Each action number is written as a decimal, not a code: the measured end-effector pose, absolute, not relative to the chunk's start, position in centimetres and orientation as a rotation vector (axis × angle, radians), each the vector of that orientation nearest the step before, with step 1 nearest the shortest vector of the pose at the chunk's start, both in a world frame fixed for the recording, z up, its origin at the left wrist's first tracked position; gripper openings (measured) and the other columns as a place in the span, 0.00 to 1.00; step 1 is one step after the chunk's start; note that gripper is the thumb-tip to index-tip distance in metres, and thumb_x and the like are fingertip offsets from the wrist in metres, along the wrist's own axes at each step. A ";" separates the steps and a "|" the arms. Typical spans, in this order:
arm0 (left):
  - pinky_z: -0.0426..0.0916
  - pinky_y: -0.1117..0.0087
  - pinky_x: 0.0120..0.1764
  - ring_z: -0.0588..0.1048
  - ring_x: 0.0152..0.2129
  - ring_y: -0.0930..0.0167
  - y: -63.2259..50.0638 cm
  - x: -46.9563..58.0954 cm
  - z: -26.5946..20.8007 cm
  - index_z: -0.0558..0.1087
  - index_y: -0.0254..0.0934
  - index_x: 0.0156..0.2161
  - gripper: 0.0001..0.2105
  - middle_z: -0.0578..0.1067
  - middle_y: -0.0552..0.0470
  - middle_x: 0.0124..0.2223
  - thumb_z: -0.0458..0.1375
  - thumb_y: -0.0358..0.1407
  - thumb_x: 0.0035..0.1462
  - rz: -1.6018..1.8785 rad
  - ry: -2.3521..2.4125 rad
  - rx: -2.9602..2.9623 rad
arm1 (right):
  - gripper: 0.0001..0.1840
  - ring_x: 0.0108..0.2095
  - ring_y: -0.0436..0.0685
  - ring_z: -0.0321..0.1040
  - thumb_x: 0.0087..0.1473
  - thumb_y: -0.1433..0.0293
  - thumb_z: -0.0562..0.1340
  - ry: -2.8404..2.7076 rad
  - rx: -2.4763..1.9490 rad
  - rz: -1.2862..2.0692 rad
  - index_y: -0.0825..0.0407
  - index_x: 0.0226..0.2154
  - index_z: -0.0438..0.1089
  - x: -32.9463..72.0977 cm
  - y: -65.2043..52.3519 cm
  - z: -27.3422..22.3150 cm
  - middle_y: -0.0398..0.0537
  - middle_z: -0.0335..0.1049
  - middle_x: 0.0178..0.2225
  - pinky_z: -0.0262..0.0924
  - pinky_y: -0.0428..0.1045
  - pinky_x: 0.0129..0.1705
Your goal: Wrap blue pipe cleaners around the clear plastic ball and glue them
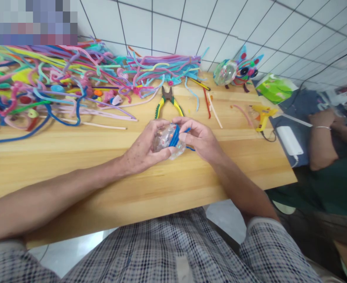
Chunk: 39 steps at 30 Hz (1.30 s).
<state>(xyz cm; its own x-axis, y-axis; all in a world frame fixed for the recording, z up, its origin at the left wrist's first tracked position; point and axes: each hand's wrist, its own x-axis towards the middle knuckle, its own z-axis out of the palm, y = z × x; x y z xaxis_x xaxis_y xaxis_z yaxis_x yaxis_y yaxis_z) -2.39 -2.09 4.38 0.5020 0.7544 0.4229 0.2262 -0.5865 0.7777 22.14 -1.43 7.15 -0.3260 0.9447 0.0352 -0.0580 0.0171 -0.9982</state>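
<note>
My left hand (151, 147) is wrapped round a clear plastic ball (162, 138) with small coloured bits showing in it. Several turns of blue pipe cleaner (174, 136) run across the ball's middle. At the ball's right side, my right hand (198, 137) pinches the blue pipe cleaner between thumb and fingers. A short blue end sticks out below those fingers. Just beyond both hands, pliers (168, 103) with yellow and green handles lie on the wooden table (126, 196), jaws pointing away from me.
Piled pipe cleaners (58, 84) cover the left and back. Right of them stand a colourful big-eared figure (244, 72) with a clear round body, and a yellow glue gun (262, 116). A white power strip (289, 140) lies farther right, near another person's arm (323, 139).
</note>
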 end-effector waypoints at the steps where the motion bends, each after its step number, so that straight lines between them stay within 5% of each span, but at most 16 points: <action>1: 0.72 0.51 0.68 0.74 0.65 0.56 -2.1 -2.4 4.3 0.63 0.42 0.71 0.31 0.72 0.40 0.66 0.67 0.45 0.69 1.040 0.795 2.095 | 0.19 0.63 0.61 0.72 0.50 0.52 0.82 -1.415 -0.978 1.456 0.45 0.33 0.79 22.1 -1.4 7.2 0.47 0.78 0.59 0.68 0.56 0.67; 13: 0.71 0.44 0.69 0.71 0.68 0.51 -1.6 -2.2 3.2 0.60 0.45 0.72 0.34 0.69 0.36 0.68 0.68 0.48 0.68 1.160 0.733 2.153 | 0.31 0.57 0.59 0.76 0.40 0.50 0.86 -1.254 -1.054 1.516 0.44 0.39 0.74 21.6 -1.7 6.4 0.46 0.79 0.59 0.72 0.54 0.61; 21: 0.71 0.45 0.68 0.71 0.67 0.54 -1.9 -2.1 4.0 0.64 0.45 0.68 0.30 0.70 0.39 0.66 0.65 0.55 0.70 1.132 0.814 2.165 | 0.28 0.62 0.62 0.74 0.44 0.51 0.85 -1.405 -1.049 1.416 0.45 0.38 0.75 21.2 -2.4 7.1 0.50 0.77 0.61 0.69 0.58 0.66; 28: 0.73 0.50 0.65 0.74 0.62 0.57 -2.2 -1.8 4.2 0.64 0.45 0.66 0.25 0.72 0.42 0.62 0.66 0.45 0.71 1.140 0.792 2.138 | 0.22 0.61 0.61 0.74 0.50 0.49 0.81 -1.380 -1.036 1.406 0.45 0.35 0.79 21.0 -2.5 7.4 0.48 0.78 0.58 0.68 0.58 0.68; 39: 0.73 0.50 0.66 0.73 0.63 0.57 -2.1 -1.9 3.8 0.63 0.46 0.67 0.26 0.71 0.41 0.63 0.66 0.47 0.70 1.131 0.749 2.110 | 0.18 0.63 0.62 0.73 0.51 0.50 0.81 -1.385 -1.063 1.376 0.44 0.33 0.81 20.9 -2.5 7.5 0.47 0.79 0.57 0.66 0.58 0.70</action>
